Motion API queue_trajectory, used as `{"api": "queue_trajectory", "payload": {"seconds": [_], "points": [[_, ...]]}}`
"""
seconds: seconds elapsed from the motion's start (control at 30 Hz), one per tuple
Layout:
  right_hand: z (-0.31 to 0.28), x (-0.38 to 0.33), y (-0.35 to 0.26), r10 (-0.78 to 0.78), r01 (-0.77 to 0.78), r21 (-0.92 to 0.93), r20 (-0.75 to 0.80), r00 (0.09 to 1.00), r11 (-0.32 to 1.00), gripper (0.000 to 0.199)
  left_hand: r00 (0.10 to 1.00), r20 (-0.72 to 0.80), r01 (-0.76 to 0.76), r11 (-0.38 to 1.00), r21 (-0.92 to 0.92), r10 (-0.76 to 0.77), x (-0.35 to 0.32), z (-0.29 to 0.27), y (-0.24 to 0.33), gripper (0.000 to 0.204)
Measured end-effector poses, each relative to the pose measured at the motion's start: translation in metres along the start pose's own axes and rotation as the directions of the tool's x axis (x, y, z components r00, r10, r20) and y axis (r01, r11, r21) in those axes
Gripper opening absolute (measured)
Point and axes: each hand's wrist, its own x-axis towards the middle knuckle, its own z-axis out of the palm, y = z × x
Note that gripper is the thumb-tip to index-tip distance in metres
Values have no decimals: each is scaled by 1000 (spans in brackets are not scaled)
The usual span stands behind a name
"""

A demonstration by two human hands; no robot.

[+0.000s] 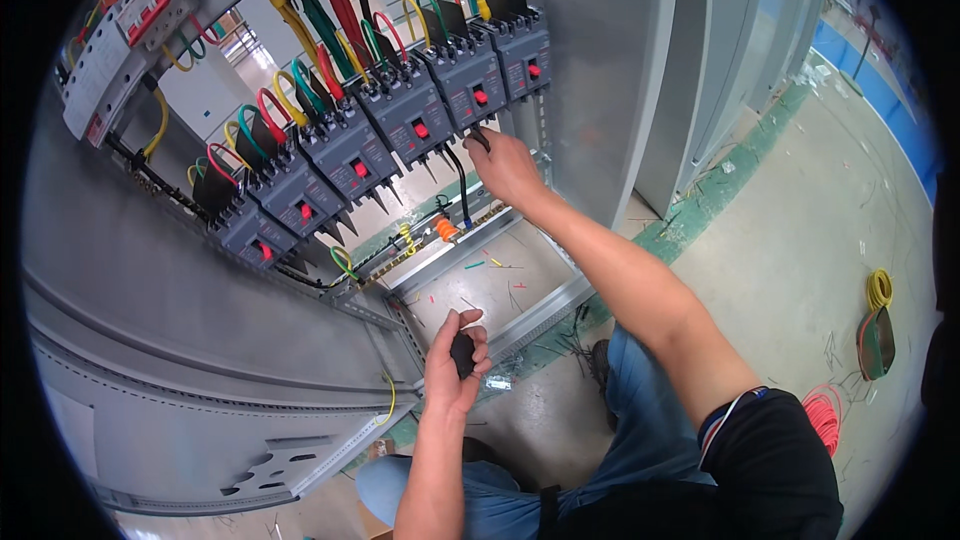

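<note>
My right hand (508, 168) reaches up to the lower edge of a grey circuit breaker (474, 90) with a red toggle. Its fingers are closed on a small dark piece (479, 140), whose exact kind I cannot make out. Lower down, my left hand (455, 365) is held palm up in front of the cabinet opening. Its fingers curl round a dark, flat-looking black piece (462, 355). Several matching breakers stand in a slanting row, with black divider plates (268, 130) between the wires on top. Thin black points project below some of them, beside the breaker (355, 168) left of centre.
Yellow, green and red cables (335, 20) drop from above into the row. A metal frame rail (540, 312) crosses below, with an orange insulator (446, 229) behind it. Wire scraps litter the floor. Pink wire (822, 418) and yellow wire (879, 289) coils lie at right.
</note>
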Motion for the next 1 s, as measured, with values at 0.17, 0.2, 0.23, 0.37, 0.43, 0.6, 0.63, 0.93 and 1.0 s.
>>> {"api": "queue_trajectory", "payload": {"seconds": [0.17,0.2,0.23,0.37,0.43,0.6,0.63,0.93,1.0], "points": [[27,51,35,67,-69,-81,-25,997,994,40,1000,11,-5,1000,24,5,4,6,7,42],[30,49,33,93,-94,-73,-8,996,993,40,1000,4,-3,1000,16,3,2,5,5,42],[30,47,32,119,-118,-68,6,993,991,40,999,24,-24,999,25,24,4,3,6,46],[15,5,20,142,-96,-164,296,945,982,50,994,-103,-57,990,-126,44,-3,-13,7,59],[3,-27,9,122,37,-288,515,848,957,59,988,-139,-86,983,-163,64,-5,-9,11,60],[-22,-125,-61,-489,282,400,702,517,872,54,989,-115,-112,973,-204,89,-1,-8,11,63],[-18,-139,-60,-511,375,353,679,527,857,55,988,-135,-106,971,-214,78,3,-1,9,65],[-24,-136,-52,-484,192,451,733,479,872,48,998,-48,-46,985,-166,38,-3,5,9,68],[-16,-138,-32,-498,83,565,637,588,821,32,994,-93,-62,992,-112,52,-3,21,12,67]]}}
